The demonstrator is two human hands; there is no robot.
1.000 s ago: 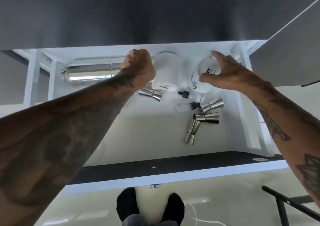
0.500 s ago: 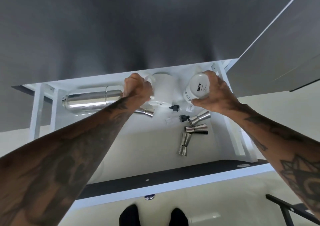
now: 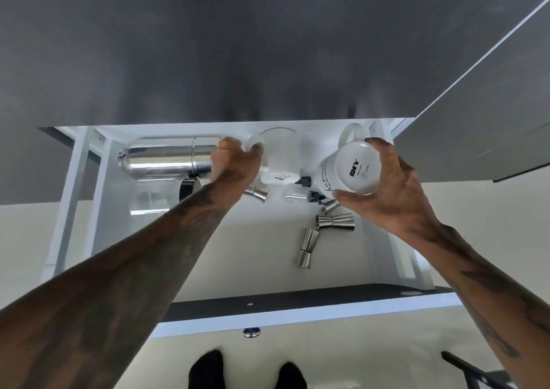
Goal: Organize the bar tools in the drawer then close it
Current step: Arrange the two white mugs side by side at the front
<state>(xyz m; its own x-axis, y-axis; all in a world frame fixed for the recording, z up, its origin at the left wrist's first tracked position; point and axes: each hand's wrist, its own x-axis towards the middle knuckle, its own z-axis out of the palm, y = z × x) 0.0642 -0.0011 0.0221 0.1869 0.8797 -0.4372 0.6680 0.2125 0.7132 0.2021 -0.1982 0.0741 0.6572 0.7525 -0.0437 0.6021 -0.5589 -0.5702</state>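
The white drawer (image 3: 238,257) stands pulled out below a grey counter. My right hand (image 3: 390,192) grips a white mug (image 3: 354,168) by its base, lifted and tilted so its underside faces me. My left hand (image 3: 235,162) is closed on the handle of a second white mug (image 3: 278,156) near the drawer's back wall. A steel shaker (image 3: 166,159) lies on its side at the back left. Several steel jiggers lie loose: one (image 3: 257,193) under my left wrist, one (image 3: 334,221) and another (image 3: 306,248) at the right. Two small dropper bottles (image 3: 300,187) lie between the mugs.
A clear glass (image 3: 148,201) and a black round item (image 3: 187,189) lie in the drawer's left part. The drawer's dark front panel (image 3: 297,302) with a metal knob (image 3: 251,332) is nearest me. My feet (image 3: 247,370) stand on the pale floor; a black bar (image 3: 476,370) crosses bottom right.
My right hand has lifted its mug up and tipped its base toward me. My left hand stays clamped on the other mug's handle. The view has shifted, showing the glass at the left.
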